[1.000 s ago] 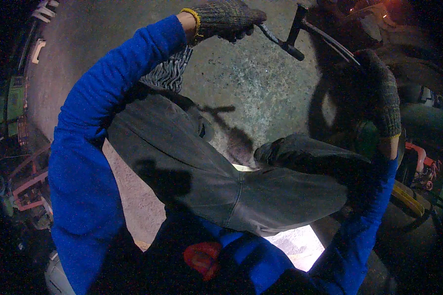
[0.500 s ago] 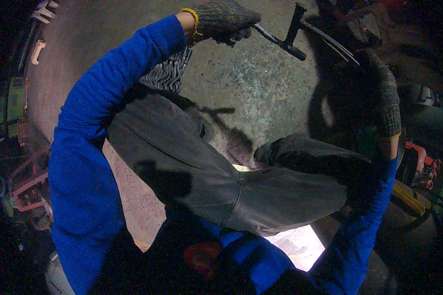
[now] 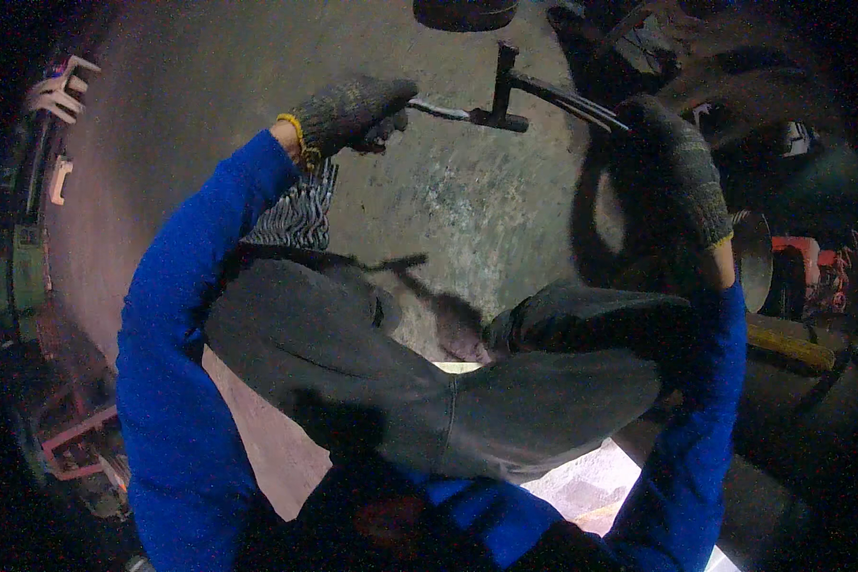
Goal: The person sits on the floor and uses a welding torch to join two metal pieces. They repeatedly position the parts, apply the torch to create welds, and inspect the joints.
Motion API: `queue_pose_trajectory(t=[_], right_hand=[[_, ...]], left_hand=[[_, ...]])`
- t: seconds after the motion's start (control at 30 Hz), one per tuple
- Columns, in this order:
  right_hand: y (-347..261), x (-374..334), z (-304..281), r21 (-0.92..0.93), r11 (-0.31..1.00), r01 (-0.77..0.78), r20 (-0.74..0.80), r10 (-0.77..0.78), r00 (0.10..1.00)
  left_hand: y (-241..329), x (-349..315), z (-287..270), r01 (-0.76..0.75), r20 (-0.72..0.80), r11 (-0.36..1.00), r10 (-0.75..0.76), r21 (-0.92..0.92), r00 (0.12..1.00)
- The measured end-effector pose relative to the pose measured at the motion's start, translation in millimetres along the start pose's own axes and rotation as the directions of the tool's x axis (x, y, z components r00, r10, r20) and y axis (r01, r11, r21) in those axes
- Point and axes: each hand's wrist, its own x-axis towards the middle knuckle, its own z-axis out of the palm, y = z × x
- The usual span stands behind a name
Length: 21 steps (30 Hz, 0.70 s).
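Note:
Gloved in grey knit with a yellow cuff, my left hand (image 3: pixel 357 116) is closed around a thin, pale metal rod (image 3: pixel 439 110) pointing right. A thicker dark piece is at the rod's far end. My right hand (image 3: pixel 677 162), in a matching glove, grips a hammer (image 3: pixel 507 81) by its handle of slim parallel bars. The hammer's dark head stands crosswise above the rod's thick end and appears to meet it. Below my left wrist lies a pile of wavy metal rods (image 3: pixel 291 217), partly hidden by my sleeve.
My bent legs (image 3: pixel 315 315) are below the hands, over a stained concrete floor (image 3: pixel 467 205). A dark round object (image 3: pixel 464 13) is at the far edge. A white plastic chair (image 3: pixel 65 91) stands far left. Red machinery (image 3: pixel 806 262) and a yellow bar (image 3: pixel 791 346) are at right.
Both hands, with the rod and hammer, have shifted left in the picture. The rod now lies more level. The view has tilted, bringing the dark round object in at the top.

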Motion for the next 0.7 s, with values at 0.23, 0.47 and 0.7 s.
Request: queue_pose_trajectory(t=[0.23, 0.47, 0.7], right_hand=[[33, -7, -1, 0.053, 0.998, 0.029, -0.039, -0.027, 0.999], [15, -15, -1, 0.481, 0.841, -0.249, 0.163, 0.194, 0.967], [3, -5, 3, 0.596, 0.727, -0.341, 0.211, 0.269, 0.940]], left_hand=[[16, -12, 2, -0.029, -0.037, 0.996, 0.026, -0.080, 0.999], [10, -18, 1, -0.101, -0.067, 0.992, 0.097, -0.072, 0.993], [26, -23, 13, -0.061, -0.113, 0.992, 0.048, -0.111, 0.992]])
